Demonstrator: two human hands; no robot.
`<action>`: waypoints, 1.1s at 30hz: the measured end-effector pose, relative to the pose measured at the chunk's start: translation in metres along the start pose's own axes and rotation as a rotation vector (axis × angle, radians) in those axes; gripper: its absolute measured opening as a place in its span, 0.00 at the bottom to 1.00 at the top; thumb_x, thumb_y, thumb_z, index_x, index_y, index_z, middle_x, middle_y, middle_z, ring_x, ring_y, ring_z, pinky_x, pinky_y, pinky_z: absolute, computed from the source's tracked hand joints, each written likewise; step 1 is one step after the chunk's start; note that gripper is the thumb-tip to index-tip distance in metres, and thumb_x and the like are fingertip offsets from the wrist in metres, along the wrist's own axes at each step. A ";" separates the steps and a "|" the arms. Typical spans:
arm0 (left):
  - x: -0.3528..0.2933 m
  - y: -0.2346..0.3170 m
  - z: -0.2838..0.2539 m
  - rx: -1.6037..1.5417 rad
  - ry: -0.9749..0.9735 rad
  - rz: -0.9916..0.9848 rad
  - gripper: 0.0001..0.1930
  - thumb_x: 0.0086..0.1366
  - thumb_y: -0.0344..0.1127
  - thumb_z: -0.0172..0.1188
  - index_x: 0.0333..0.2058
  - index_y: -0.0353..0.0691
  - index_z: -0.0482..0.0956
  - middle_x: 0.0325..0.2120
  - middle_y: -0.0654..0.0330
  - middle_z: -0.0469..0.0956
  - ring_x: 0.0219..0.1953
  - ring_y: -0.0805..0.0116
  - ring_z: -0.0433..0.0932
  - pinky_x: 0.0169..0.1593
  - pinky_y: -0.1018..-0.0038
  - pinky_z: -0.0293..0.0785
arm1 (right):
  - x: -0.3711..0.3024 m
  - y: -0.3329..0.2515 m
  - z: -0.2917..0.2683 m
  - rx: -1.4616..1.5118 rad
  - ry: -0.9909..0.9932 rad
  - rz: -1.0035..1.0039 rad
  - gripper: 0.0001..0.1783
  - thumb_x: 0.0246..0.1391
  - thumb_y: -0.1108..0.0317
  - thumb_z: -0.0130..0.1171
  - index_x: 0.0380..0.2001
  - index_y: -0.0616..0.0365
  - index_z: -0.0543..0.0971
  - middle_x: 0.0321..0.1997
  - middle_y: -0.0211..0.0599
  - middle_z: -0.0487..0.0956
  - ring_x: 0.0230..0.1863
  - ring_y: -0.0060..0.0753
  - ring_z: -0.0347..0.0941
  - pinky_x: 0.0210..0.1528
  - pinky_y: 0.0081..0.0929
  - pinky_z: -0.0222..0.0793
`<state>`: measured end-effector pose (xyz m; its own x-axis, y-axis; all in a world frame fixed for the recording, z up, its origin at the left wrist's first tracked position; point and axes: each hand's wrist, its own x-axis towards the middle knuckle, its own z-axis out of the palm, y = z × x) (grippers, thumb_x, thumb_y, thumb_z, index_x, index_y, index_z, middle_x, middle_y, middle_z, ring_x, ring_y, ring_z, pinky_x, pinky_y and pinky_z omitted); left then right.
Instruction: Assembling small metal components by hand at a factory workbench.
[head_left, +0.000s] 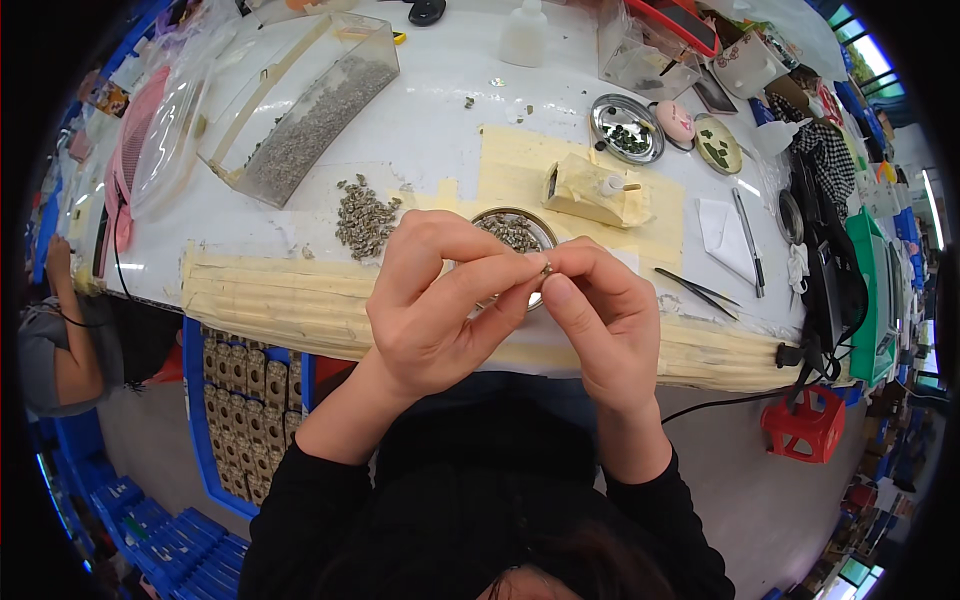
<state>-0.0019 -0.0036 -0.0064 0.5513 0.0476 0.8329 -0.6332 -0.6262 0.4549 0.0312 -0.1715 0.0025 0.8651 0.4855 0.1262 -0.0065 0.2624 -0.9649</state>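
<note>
Over the near edge of the table, my left hand and my right hand meet fingertip to fingertip. Both are closed in a pinch on a small metal piece, mostly covered by the fingers; its exact kind is too small to make out. Just behind the hands, and partly hidden by them, a round dish holds many similar small metal pieces. A loose pile of such pieces lies on the table beyond my left hand. A taped block with a short peg stands beyond my right hand.
Black tweezers and a pen lie to the right. Farther back are a round tin of dark green pieces and a clear bin of small parts. Below the table stand a blue crate and a red stool. Another person is at far left.
</note>
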 end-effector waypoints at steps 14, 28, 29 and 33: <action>0.001 0.000 0.003 0.065 0.030 -0.038 0.13 0.47 0.21 0.73 0.34 0.37 0.84 0.30 0.62 0.77 0.31 0.64 0.75 0.34 0.71 0.70 | 0.002 0.003 0.004 -0.765 0.262 -0.635 0.14 0.45 0.77 0.71 0.39 0.58 0.86 0.31 0.32 0.79 0.33 0.33 0.70 0.35 0.25 0.65; 0.000 -0.002 0.003 0.059 0.028 -0.041 0.13 0.47 0.23 0.73 0.34 0.37 0.83 0.30 0.62 0.76 0.31 0.63 0.75 0.34 0.71 0.70 | -0.002 0.004 0.002 -0.542 0.194 -0.466 0.10 0.52 0.77 0.66 0.39 0.61 0.85 0.33 0.35 0.79 0.36 0.31 0.71 0.40 0.24 0.66; 0.000 -0.002 0.003 0.060 0.022 -0.052 0.13 0.47 0.23 0.73 0.33 0.37 0.83 0.29 0.62 0.76 0.31 0.63 0.75 0.34 0.71 0.69 | -0.002 0.005 0.003 -0.543 0.215 -0.461 0.10 0.52 0.77 0.66 0.39 0.61 0.85 0.33 0.35 0.79 0.36 0.30 0.71 0.40 0.23 0.66; 0.001 0.000 0.003 0.060 0.028 -0.048 0.12 0.47 0.23 0.72 0.33 0.37 0.83 0.29 0.61 0.76 0.31 0.63 0.74 0.34 0.71 0.70 | 0.001 0.006 0.005 -0.507 0.252 -0.378 0.10 0.51 0.76 0.67 0.39 0.61 0.85 0.33 0.34 0.79 0.36 0.30 0.72 0.40 0.23 0.67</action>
<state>0.0005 -0.0060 -0.0069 0.5643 0.1000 0.8195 -0.5722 -0.6681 0.4756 0.0295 -0.1653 -0.0019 0.8523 0.2123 0.4780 0.5022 -0.0771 -0.8613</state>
